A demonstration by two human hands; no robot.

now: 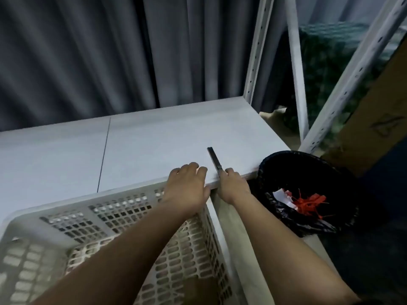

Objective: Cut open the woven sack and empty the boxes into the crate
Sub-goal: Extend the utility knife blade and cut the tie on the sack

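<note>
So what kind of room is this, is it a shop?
Probably a storeroom or packing area, not a shop floor. There's a bare white shelf on slotted metal uprights, a big perforated plastic crate, and a lined bin holding scraps beside a cardboard box.

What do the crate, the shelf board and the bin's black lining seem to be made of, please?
The crate looks like moulded off-white plastic, matte, its walls a regular grid of holes. The shelf board appears to be white painted or laminated board, smooth and dull, with a thin seam; which, I cannot tell. The bin liner looks like thin black plastic film, glossy and crinkled at the rim.
</note>
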